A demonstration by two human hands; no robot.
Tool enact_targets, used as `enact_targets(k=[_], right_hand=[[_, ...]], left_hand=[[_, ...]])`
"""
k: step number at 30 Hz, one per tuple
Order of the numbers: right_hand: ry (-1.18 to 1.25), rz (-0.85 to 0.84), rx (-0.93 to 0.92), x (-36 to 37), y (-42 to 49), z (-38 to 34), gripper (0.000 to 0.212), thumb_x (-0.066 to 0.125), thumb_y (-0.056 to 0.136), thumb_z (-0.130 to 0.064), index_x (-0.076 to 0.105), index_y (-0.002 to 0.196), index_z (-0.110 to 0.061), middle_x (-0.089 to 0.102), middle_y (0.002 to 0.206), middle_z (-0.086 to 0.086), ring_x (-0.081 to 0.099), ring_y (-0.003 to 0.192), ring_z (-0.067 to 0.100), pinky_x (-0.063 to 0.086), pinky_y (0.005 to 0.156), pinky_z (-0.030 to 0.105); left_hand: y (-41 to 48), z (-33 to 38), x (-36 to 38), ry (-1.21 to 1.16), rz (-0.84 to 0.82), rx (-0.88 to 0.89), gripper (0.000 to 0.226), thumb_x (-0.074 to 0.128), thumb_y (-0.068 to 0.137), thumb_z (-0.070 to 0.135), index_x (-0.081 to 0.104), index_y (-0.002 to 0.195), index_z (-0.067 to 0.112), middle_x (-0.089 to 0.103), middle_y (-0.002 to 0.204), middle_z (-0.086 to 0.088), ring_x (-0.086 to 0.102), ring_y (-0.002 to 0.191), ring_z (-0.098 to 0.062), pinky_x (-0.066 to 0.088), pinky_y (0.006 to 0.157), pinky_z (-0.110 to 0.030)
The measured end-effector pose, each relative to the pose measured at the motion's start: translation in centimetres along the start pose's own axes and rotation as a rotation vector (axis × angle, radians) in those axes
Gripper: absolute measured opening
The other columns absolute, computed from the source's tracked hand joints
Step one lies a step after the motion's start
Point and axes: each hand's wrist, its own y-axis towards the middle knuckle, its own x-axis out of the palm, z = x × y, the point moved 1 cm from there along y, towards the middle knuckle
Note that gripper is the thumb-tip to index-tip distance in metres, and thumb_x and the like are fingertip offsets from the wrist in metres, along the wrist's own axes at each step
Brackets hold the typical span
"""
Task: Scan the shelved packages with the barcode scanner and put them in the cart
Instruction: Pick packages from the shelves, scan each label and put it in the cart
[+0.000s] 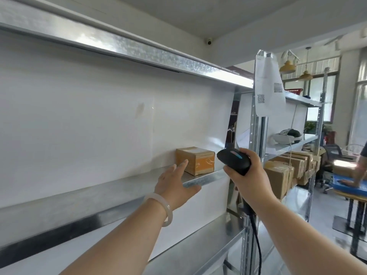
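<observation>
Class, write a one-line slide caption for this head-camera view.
Left hand, open, extended toward a taped package on a metal shelf; right hand grips the barcode scanner.

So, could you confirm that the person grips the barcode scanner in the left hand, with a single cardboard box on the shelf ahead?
Not quite: the head view shows the barcode scanner gripped in the right hand; the left hand is open, reaching toward the cardboard box. That single cardboard box does stand on the shelf ahead.
</observation>
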Motion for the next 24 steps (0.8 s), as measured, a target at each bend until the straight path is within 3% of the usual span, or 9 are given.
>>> enact_targets(k=[3,6,11,14,17,22,24], right_hand=[[0.053,0.005,0.014,0.1,3.9,1.8,0.055,0.073,0.084,-0.033,0.04,0.128,-0.039,0.056,0.114,-0.005,0.068,0.078,0.025,0.055,0.057,0.028],[0.046,-0.029,0.007,0.8,8.0,4.0,0.059,0.074,0.083,-0.036,0.039,0.129,-0.039,0.055,0.114,-0.007,0.067,0.087,0.026,0.06,0.071,0.043],[0.071,-0.091,0.03,3.2,14.0,6.8,0.059,0.072,0.083,-0.039,0.037,0.13,-0.04,0.053,0.109,-0.01,0.067,0.088,0.03,0.059,0.077,0.048],[0.117,-0.116,0.076,4.8,16.3,8.3,0.06,0.072,0.084,-0.036,0.038,0.133,-0.035,0.054,0.103,-0.012,0.067,0.085,0.029,0.06,0.073,0.044],[0.164,-0.14,0.113,6.3,17.4,9.2,0.058,0.071,0.086,-0.033,0.039,0.134,-0.032,0.052,0.096,-0.018,0.069,0.07,0.028,0.054,0.055,0.029],[0.3,-0.16,0.186,8.5,18.4,9.8,0.06,0.071,0.087,-0.03,0.038,0.136,-0.031,0.051,0.098,-0.015,0.068,0.07,0.029,0.057,0.058,0.033],[0.342,-0.198,0.199,9.2,18.3,10.0,0.059,0.072,0.086,-0.029,0.039,0.134,-0.031,0.049,0.1,-0.014,0.063,0.076,0.016,0.057,0.057,0.03]], left_hand=[[3.6,0.4,1.5,-0.035,0.04,-0.032,0.087,0.063,0.085,0.058,0.014,0.155,0.039,0.017,0.163,0.0,0.01,0.151,-0.019,0.015,0.121,-0.038],[6.9,0.9,2.8,-0.07,0.093,-0.103,0.082,0.061,0.089,0.054,0.016,0.155,0.039,0.016,0.163,-0.002,0.012,0.15,-0.021,0.017,0.119,-0.037],[11.2,0.9,4.8,-0.128,0.168,-0.212,0.078,0.058,0.089,0.058,0.018,0.153,0.04,0.02,0.16,0.0,0.019,0.148,-0.024,0.023,0.119,-0.041],[12.9,0.7,5.8,-0.15,0.187,-0.238,0.075,0.057,0.088,0.061,0.022,0.152,0.041,0.024,0.158,0.0,0.027,0.144,-0.025,0.029,0.117,-0.043],[14.2,0.3,6.5,-0.177,0.201,-0.276,0.078,0.057,0.089,0.059,0.018,0.153,0.041,0.023,0.157,0.002,0.03,0.143,-0.024,0.03,0.116,-0.041],[15.6,-0.8,7.0,-0.182,0.197,-0.256,0.077,0.063,0.087,0.055,0.023,0.151,0.041,0.042,0.15,0.006,0.047,0.132,-0.02,0.04,0.109,-0.041],[15.7,-0.9,7.2,-0.186,0.211,-0.244,0.073,0.063,0.087,0.054,0.026,0.149,0.042,0.048,0.145,0.009,0.052,0.125,-0.019,0.043,0.105,-0.04]])
